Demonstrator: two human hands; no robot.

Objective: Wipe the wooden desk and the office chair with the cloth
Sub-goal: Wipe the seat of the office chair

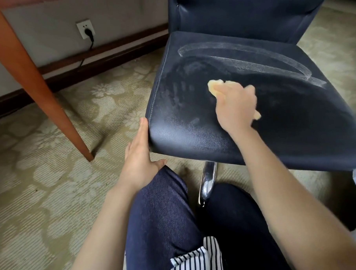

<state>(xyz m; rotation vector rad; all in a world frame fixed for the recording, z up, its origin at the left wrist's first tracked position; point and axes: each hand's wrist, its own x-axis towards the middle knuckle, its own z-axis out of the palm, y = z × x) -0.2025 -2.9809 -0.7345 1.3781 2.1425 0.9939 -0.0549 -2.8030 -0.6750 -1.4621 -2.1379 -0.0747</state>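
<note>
The dark blue office chair (193,134) fills the upper right, its seat dusty with pale wipe streaks across the back half. My right hand (236,105) presses a yellow cloth (214,86) onto the middle of the seat, fingers curled over it; most of the cloth is hidden under the hand. My left hand (140,150) lies flat with straight fingers against the seat's front left corner. Only one orange-brown leg of the wooden desk (27,74) shows at the upper left.
A chrome chair base leg (207,180) sticks out under the seat between my knees. Patterned carpet (52,181) covers the floor. A wall socket (86,29) with a black plug and cable sits behind the desk leg, above a dark skirting board.
</note>
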